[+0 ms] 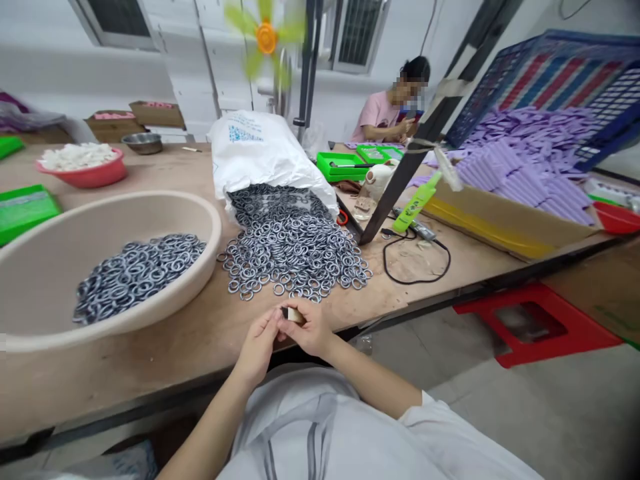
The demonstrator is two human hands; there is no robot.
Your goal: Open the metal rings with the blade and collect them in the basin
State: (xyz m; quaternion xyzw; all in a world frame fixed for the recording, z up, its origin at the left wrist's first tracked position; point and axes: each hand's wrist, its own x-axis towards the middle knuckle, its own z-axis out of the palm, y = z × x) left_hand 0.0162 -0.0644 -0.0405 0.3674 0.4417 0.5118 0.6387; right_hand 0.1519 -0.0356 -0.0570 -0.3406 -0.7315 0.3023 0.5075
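Observation:
My right hand (313,331) is closed around a small piece with a cream-coloured body and a dark end (295,315); its exact kind is unclear. Against it, my left hand (261,341) has its fingertips pinched together, and whatever they grip is hidden. Both hands meet at the table's front edge. Just beyond them lies a heap of grey rings (295,247), spilling from the mouth of a white sack (265,150). To the left stands a large beige basin (165,313) with more grey rings (140,273) inside.
A dark slanted post (400,180) rises right of the heap, near a looped black cable (417,282) and a yellow-green bottle (416,203). Purple strips (510,173) fill a carton at right. A fan (266,38) and a seated co-worker (383,117) are behind; a red stool (545,327) stands below.

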